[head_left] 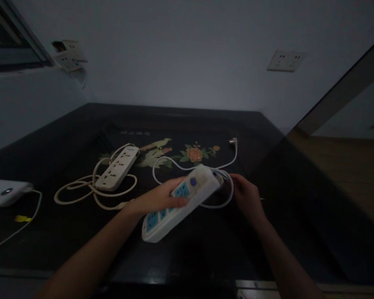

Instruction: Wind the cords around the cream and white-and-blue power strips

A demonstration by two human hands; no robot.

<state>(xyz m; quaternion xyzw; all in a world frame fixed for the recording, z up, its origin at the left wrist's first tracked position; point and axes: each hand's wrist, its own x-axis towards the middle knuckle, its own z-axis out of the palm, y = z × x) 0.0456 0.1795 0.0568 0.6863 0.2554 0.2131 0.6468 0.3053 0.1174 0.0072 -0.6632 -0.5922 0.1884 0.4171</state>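
My left hand (162, 198) grips a white power strip (179, 203) with blue sockets and a purple button, holding it tilted above the dark table (205, 249). My right hand (247, 195) is closed at the strip's far end, on its looped white cord (220, 187). The cord runs out across the table to a plug (233, 141) lying near the back.
A second, cream power strip (118, 168) with a coiled cord lies left of centre. A white device (4, 192) with a cable sits at the table's left edge. Wall sockets (285, 61) are on the back wall, others (69, 54) at left. A floral inlay (195, 153) decorates the tabletop.
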